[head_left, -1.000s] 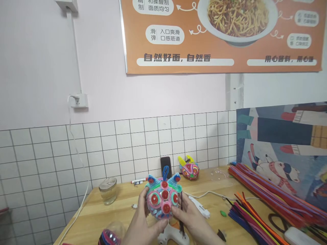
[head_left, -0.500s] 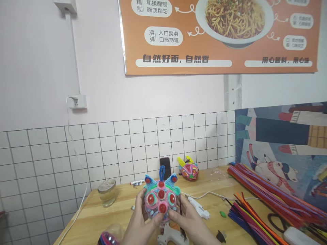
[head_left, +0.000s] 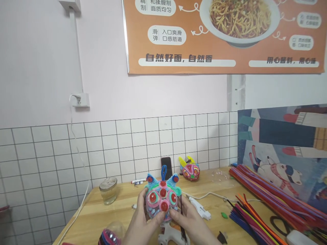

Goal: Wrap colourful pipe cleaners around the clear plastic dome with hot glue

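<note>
Between my two hands is a round animal-head ornament (head_left: 162, 196), pink and blue, with red bead eyes and nose, blue ears and a blue loop on top. My left hand (head_left: 143, 217) wraps its left side, thumb near the lower front. From the other side my right hand (head_left: 187, 217) grips it, its thumb also at the bottom front. The fingers behind the ornament are hidden. Below it, partly covered by my hands, a white glue gun (head_left: 170, 234) lies on the wooden table (head_left: 87, 212).
Another glue gun (head_left: 200, 208) with a white cord lies to the right. Behind stand a phone (head_left: 166, 166) and a second animal-head ornament (head_left: 190, 170). Bundles of pipe cleaners (head_left: 276, 194) and scissors (head_left: 279, 224) are at the right. A glass jar (head_left: 108, 190) stands at the left.
The whole scene has shifted slightly to the right as the camera turned a little. Both hands keep the same hold on the ornament, which barely tilts.
</note>
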Demonstrator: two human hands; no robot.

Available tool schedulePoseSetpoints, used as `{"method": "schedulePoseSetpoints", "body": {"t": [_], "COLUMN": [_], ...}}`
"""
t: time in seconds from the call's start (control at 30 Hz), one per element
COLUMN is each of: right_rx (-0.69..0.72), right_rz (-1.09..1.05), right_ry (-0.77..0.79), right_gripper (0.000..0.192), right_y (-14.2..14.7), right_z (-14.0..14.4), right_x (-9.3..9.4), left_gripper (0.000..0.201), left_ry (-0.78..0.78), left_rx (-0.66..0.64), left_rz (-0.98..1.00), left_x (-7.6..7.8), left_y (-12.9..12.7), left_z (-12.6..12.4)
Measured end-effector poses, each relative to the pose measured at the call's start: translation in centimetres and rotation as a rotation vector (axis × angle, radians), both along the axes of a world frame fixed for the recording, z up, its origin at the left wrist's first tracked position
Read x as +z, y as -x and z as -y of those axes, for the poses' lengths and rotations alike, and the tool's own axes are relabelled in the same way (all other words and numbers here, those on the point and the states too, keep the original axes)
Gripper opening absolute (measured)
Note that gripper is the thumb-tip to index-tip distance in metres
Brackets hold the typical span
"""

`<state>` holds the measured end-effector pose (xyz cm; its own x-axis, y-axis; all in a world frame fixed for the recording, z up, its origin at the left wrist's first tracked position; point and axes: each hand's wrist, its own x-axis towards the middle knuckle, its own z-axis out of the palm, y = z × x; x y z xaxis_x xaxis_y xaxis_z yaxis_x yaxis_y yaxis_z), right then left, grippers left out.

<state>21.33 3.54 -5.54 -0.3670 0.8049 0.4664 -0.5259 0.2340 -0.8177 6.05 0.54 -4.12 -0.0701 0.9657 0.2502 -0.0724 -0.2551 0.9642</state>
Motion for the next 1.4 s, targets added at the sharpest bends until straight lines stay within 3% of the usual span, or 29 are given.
{"method": "schedulePoseSetpoints", "body": {"t": [0.3,0.7,0.83,1.0,1.07,1.13,1.27,1.4], "right_rx": [0.021,-0.005,0.021,0.079,-0.012,-0.248,-0.647,-0.945], "right_rz": [0.014,0.001,-0.005,0.055,0.142,0.198,0.266,0.379], "right_ry": [-0.001,0.019,-0.001,-0.031,0.037,0.13,0.296,0.419], "right_gripper": [0.044,0.045,0.048,0.054,0.064,0.072,0.038,0.031], "right_y": [0.0,0.0,0.3,-0.1,-1.2,-2.8,-6.9,-10.4], "right_z": [-0.6,-0.2,0.1,0.5,-0.7,-3.3,-11.2,-17.5], "right_x": [-0.7,-0.6,-0.5,0.1,0.2,0.2,-0.7,-2.8], "left_gripper": [0.088,0.086,0.091,0.081,0.081,0.08,0.077,0.078], "left_ry": [0.006,0.013,0.003,-0.11,-0.098,-0.05,-0.046,-0.061], "left_rx": [-0.004,0.012,0.117,0.264,0.306,0.358,0.469,0.527], "left_rz": [-0.03,-0.05,-0.061,0.05,0.112,0.164,0.252,0.294], "left_x": [-0.4,0.2,0.0,0.0,0.6,1.5,3.1,3.6], "left_y": [0.3,0.1,-0.2,-0.1,0.4,1.0,2.2,3.0], "left_z": [-0.2,0.2,-0.1,-0.6,-0.6,-0.5,-0.3,-0.4]}}
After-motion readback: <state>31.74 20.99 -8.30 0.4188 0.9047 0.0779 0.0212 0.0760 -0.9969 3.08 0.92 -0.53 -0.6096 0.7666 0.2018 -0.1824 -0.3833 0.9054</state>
